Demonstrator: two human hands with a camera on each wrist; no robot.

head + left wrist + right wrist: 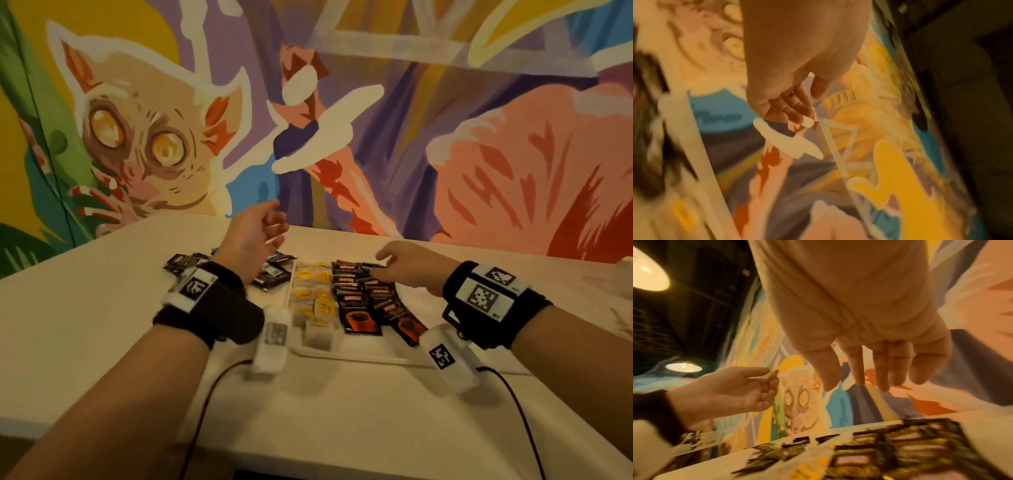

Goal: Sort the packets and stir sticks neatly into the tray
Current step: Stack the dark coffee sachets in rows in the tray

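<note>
A white tray [359,356] lies on the table in front of me. Yellow tea packets [308,298] fill its left side and black coffee packets [359,303] its right side. A loose heap of dark packets [274,274] lies on the table left of the tray. My right hand [387,263] hovers low over the far coffee packets; its fingers [859,378] hang straight and hold nothing. My left hand [270,219] is raised above the loose heap, palm turned inward, fingers [789,108] loosely curled around nothing I can make out. No stir stick is plainly visible.
The pale table [102,325] runs back to a painted mural wall [342,120]. Black cables [205,394] trail from both wrist units across the near table. Something pale and blurred lies at the far right edge [623,322].
</note>
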